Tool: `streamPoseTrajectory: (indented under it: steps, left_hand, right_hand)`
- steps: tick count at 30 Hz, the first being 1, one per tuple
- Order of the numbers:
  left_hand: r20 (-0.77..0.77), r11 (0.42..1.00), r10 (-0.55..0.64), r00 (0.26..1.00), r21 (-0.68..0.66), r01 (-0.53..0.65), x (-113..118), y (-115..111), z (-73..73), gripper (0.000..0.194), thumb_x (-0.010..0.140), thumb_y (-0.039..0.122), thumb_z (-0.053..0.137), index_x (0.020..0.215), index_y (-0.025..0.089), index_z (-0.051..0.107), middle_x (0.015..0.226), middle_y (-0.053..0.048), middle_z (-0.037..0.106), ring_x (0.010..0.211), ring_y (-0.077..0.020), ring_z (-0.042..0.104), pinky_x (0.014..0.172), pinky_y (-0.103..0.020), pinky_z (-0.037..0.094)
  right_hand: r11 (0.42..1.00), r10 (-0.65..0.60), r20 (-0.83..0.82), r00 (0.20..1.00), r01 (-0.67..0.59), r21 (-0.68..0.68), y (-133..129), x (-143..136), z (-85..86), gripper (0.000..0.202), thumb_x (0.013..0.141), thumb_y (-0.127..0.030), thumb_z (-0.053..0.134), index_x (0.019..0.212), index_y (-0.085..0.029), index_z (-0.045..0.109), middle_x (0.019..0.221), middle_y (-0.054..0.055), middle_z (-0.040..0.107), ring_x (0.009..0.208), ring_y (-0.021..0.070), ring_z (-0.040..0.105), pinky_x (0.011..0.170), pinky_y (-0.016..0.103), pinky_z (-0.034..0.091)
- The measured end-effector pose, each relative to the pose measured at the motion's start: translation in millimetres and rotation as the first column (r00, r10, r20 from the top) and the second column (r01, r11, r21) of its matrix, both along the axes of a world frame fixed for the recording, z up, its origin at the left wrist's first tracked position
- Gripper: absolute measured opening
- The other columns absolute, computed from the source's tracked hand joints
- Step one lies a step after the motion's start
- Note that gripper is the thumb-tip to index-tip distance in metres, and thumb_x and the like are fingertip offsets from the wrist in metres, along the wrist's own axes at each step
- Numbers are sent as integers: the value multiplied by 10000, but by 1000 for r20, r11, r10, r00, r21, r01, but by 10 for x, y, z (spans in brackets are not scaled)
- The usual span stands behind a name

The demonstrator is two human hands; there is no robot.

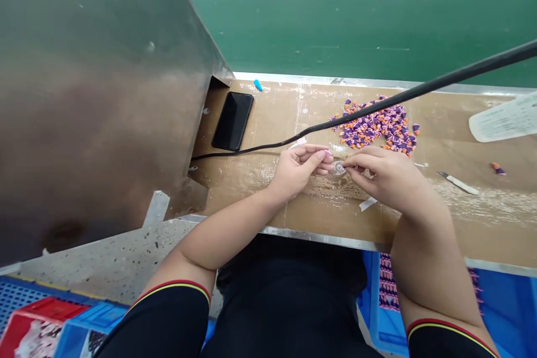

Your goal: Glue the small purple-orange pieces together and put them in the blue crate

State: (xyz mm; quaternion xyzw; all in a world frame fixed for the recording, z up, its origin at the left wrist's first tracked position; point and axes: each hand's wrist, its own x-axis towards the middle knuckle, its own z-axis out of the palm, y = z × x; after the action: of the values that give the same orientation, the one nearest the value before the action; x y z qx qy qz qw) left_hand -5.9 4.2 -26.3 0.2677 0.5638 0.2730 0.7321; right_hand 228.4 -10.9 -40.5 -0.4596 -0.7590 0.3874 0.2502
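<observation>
1. Left hand (296,168): thumb and fingers pinched on a pink piece (326,153), held over the bench (260,179).
2. Right hand (390,176): fingertips pinched on a clear piece (337,168), in the narrow gap between the hands. Too small to tell whether the two pieces touch, or quite what the clear one is.
3. Handling, my judgement: grip both lightly near the edge, so the fingers don't cover the meeting point. Brace the left as the steady side; let the right make small adjustments.
4. Work low over bare bench, clear of the pile (377,126), so a dropped piece won't be lost among the purple and orange ones. Wrist well away from the knife (461,183).
5. Count, in hand: one pink piece, one clear piece.
6. Count, bench: one phone (232,121), one cable (377,106) crossing over, one blue cap (258,85), one knife, one translucent tub (505,117), one white strip (368,203) near the right wrist.
7. Pile: too many, overlapping, uncounted. One stray (498,168) lies well apart, to the right.
</observation>
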Motion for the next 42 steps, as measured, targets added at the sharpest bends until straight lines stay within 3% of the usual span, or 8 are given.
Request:
streamPoseTrajectory:
  steps: [4,9,15,20,23,26,35,42]
  left_hand:
    - [-15,999,-4,1000,32,4,-4,-8,28,509,760,550,977,1031,146,825,1030,-128,829,990,-221,820,909,-312,692]
    - [-25,1000,-3,1000,24,4,-18,-11,20,517,735,511,996,1041,140,804,1073,-142,823,1057,-259,815,996,-388,682]
    - [-63,998,46,997,54,-42,-12,5,16,570,745,465,995,1140,150,730,984,-98,815,916,-218,818,910,-352,692]
    - [-159,958,24,987,285,23,4,-34,39,337,870,451,888,1037,166,821,1042,-104,814,970,-192,797,942,-335,670]
    - [-325,799,12,946,572,186,-17,-37,54,155,957,316,783,1059,219,849,1018,-80,802,962,-165,761,911,-325,637]
    - [-429,695,-28,903,641,326,-61,-7,57,167,995,278,726,1102,252,851,1024,-71,796,979,-171,740,939,-354,615]
    - [-67,947,-136,989,285,149,-98,52,-19,334,890,557,873,995,240,863,1088,-85,812,1047,-178,768,997,-311,630]
    - [-75,964,-109,991,235,124,-72,33,12,461,826,640,901,1008,218,869,1066,-106,832,1014,-220,802,964,-360,673]
  right_hand:
    - [973,-222,26,975,220,65,-29,-56,92,133,1010,-270,669,1049,-270,797,983,76,789,768,199,717,667,353,609]
    - [793,-571,-75,817,573,206,-101,-100,239,85,1000,-292,705,1057,-302,766,951,79,772,763,230,703,668,397,598]
    - [972,-230,-29,973,231,50,-23,-78,234,98,984,-227,673,973,-273,759,873,41,766,685,181,691,615,345,556]
    - [929,-355,-275,894,302,-215,-34,-277,228,63,970,-256,670,952,-244,730,938,66,785,785,199,749,659,328,623]
    - [876,-433,-376,819,284,-389,-86,-394,224,83,998,-293,667,978,-229,716,962,80,790,796,199,769,714,335,662]
    - [843,-477,-403,781,275,-463,-110,-427,208,105,991,-325,704,977,-221,707,962,93,789,825,214,781,756,352,678]
    - [825,-499,-445,744,249,-508,-78,-418,217,115,956,-333,743,940,-223,715,936,83,794,858,209,785,776,337,669]
    - [822,-516,-424,744,292,-488,-89,-424,216,108,946,-321,738,943,-216,715,956,93,790,865,226,791,786,359,684]
